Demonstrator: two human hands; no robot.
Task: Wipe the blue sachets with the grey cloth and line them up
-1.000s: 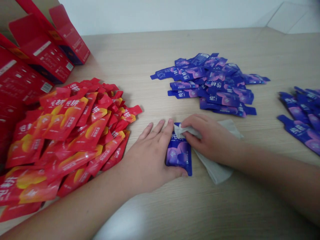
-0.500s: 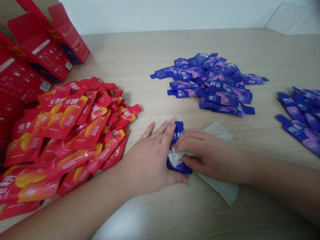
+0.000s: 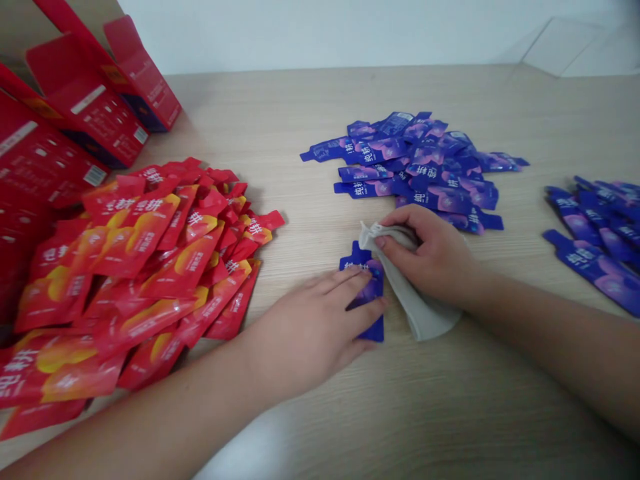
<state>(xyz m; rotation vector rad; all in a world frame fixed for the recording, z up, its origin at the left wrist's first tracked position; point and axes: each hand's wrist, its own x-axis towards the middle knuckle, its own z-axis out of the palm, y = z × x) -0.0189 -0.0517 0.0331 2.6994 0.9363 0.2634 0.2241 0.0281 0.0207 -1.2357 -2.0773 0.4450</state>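
Note:
A blue sachet (image 3: 373, 329) lies flat on the table in front of me, its narrow spout end pointing away. Across its middle rests my left hand (image 3: 320, 323), fingers spread and touching the sachet. My right hand (image 3: 430, 257) is closed on a pale grey cloth (image 3: 425, 313), just right of the sachet's upper end. The cloth hangs down from the fingers towards the tabletop. Beyond my right hand is a pile of similar blue sachets (image 3: 420, 160), partly hidden by the hand.
A heap of red sachets (image 3: 150, 267) covers the left side of the wooden table (image 3: 400, 407). Red boxes (image 3: 90, 100) with raised flaps stand behind it at the upper left. More blue sachets (image 3: 595, 247) lie at the right edge. A clear panel (image 3: 560, 47) is at the back.
My right hand has lifted off the sachet with the cloth, moving away and to the right. My left hand has shifted lower and now lies over the sachet's middle.

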